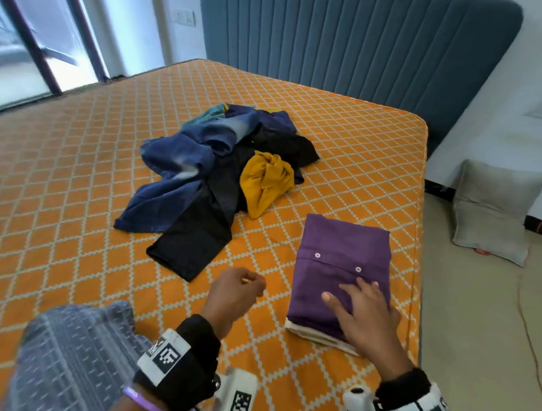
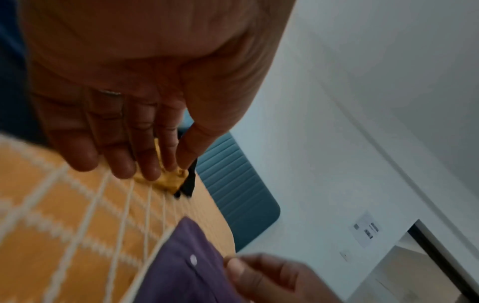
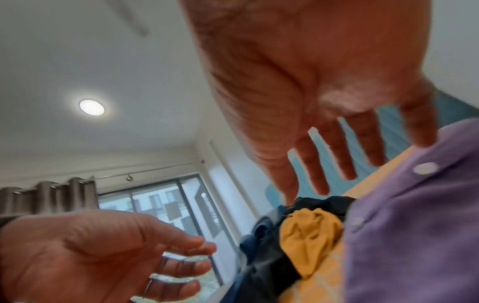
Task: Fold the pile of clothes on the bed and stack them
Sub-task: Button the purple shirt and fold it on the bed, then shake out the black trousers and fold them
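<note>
A folded purple shirt point(image 1: 342, 249) with white buttons lies on a folded cream garment point(image 1: 314, 333) near the bed's right edge. My right hand point(image 1: 361, 308) rests flat on its near end, fingers spread. In the right wrist view the right hand point(image 3: 324, 123) hovers over the purple shirt point(image 3: 414, 225). My left hand point(image 1: 238, 294) hangs above the sheet just left of the stack, fingers loosely curled, holding nothing. The loose pile point(image 1: 216, 159) lies further back: a blue garment point(image 1: 172, 170), a black one point(image 1: 193, 239) and a crumpled yellow one point(image 1: 264, 180).
The bed point(image 1: 79, 166) has an orange sheet with a white diamond pattern, and its right edge point(image 1: 420, 212) runs close to the stack. A blue padded headboard point(image 1: 364, 38) stands behind. Two grey cushions point(image 1: 493, 212) lie on the floor at right. My patterned grey knee point(image 1: 70, 352) is at bottom left.
</note>
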Demonstrator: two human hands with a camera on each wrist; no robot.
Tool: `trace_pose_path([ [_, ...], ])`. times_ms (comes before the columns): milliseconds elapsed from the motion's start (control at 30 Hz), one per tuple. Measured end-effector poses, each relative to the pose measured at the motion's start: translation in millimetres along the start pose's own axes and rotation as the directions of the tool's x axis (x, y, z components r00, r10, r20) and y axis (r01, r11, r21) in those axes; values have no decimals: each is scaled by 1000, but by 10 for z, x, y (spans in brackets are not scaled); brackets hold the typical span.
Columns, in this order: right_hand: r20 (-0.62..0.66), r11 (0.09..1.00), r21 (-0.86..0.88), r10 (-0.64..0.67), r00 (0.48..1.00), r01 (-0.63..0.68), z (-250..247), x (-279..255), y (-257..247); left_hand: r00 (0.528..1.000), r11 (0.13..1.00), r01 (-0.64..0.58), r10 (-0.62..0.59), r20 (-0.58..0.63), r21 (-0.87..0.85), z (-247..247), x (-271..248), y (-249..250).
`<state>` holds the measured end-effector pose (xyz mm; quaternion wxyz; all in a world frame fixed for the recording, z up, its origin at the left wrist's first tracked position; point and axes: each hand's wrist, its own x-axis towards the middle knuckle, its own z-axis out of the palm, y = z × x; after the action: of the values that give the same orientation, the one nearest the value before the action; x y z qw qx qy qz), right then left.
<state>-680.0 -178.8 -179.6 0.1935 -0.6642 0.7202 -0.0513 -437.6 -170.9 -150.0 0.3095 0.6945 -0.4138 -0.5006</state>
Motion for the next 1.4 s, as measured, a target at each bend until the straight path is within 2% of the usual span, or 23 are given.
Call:
trace_pose_path([
  [33,-118,991,87,-92,989,103,-27,54,-149,995,997,-68,70,-67,23,-124,6,57],
  [100,-296,908,259,-249,922,329,-35,239,-525,960,981,-178,190,-207,79,-379,31,125],
  [167,-260,840,353,-335,906,412,34,494,-964,912,962,-235,267,-312,136,-617,50,156],
  [300,79,802,502,-414,907,323,525,1159,-1720,821,939,-272,340,-459,208,-1014,64,66],
  [400,171,782,584,-383,908,220,916,1646,-2098,796,941,-250,334,-505,227,-1252,53,-103],
  [467,101,763,621,-306,947,181,1019,1830,-2254,787,945,-231,322,-526,233,-1391,34,-209],
  [533,-35,765,622,-189,981,169,1011,1873,-2381,779,949,-211,308,-546,235,-1512,2,-287],
  [567,-110,752,629,-165,980,197,983,1861,-2443,777,952,-203,300,-554,231,-1563,-14,-311],
  [633,-226,710,627,-230,947,322,853,1756,-2563,768,956,-211,290,-572,202,-1640,-48,-317],
  [700,-314,647,599,-351,882,471,652,1538,-2673,786,965,-228,260,-561,128,-1677,-88,-260],
  [733,-345,594,595,-419,840,541,510,1380,-2710,818,972,-228,222,-530,55,-1676,-109,-202],
  [800,-381,495,575,-542,749,651,211,1008,-2747,919,976,-149,76,-388,-162,-1661,-165,-57],
  [867,-378,407,550,-658,652,729,-37,593,-2709,979,929,-41,-36,-199,-367,-1664,-222,56],
  [933,-330,323,530,-773,542,784,-194,186,-2605,997,873,16,-49,-55,-488,-1669,-263,124],
  [1033,-187,242,550,-897,401,799,-210,-311,-2426,988,850,83,-2,154,-520,-1575,-265,143],
  [1067,-114,236,576,-925,363,783,-171,-421,-2354,986,849,79,10,166,-522,-1509,-280,134],
  [1133,60,244,645,-961,271,724,-119,-504,-2178,998,894,22,7,64,-448,-1377,-299,40],
  [1200,272,330,737,-944,187,591,-94,-379,-1974,997,941,-73,57,-56,-332,-1323,-322,-93],
  [1233,311,379,768,-925,217,516,-54,-273,-1887,989,947,-134,112,-92,-292,-1333,-366,-134],
  [1267,296,421,793,-898,325,441,-5,-158,-1821,976,949,-201,174,-130,-242,-1362,-428,-150],
  [1333,254,486,854,-702,666,187,88,80,-1772,928,939,-339,324,-186,-56,-1428,-572,-150],
  [1367,285,462,887,-564,775,10,105,180,-1799,901,919,-391,394,-179,53,-1446,-651,-137],
  [1400,352,392,905,-473,808,-164,113,302,-1846,876,889,-435,455,-161,145,-1456,-737,-121],
])
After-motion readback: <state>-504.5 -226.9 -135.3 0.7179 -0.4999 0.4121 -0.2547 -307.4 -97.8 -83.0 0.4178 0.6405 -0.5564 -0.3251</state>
